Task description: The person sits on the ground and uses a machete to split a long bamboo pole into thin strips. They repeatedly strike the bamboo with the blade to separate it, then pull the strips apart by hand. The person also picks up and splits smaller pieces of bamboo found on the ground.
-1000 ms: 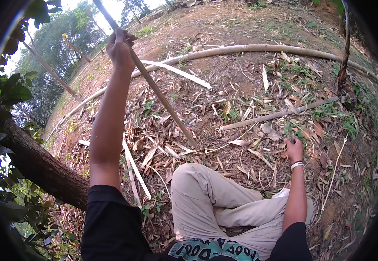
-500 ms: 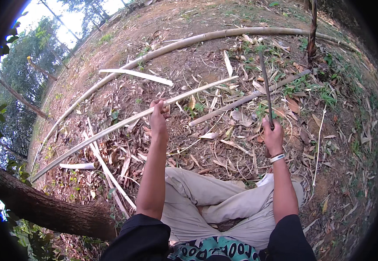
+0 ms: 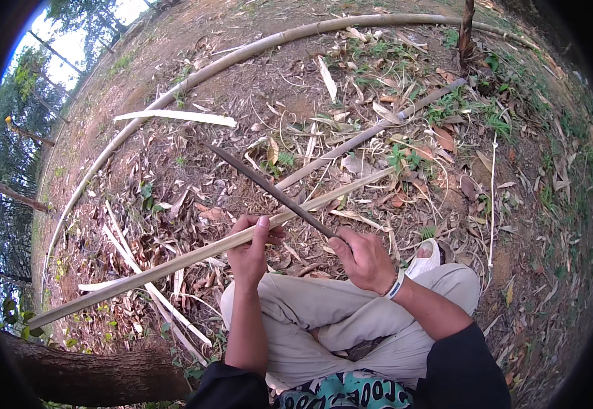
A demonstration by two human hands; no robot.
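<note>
Slat and blade crossed above the lap: apparently the shaping step, with the slat presented to the tool.

The left hand pinches the long wooden slat between thumb and curled fingers; the slat slants from the lower left, over the leaf litter, to beyond the knees. The right hand is wrapped round the handle of a long dark blade, which crosses in front of the slat just beyond the left hand; whether they touch cannot be told. A cutting stroke would presumably call for a firm left hold, fingers clear of the edge. No container is seen; pale split strips and a pole lie on the ground.
</note>
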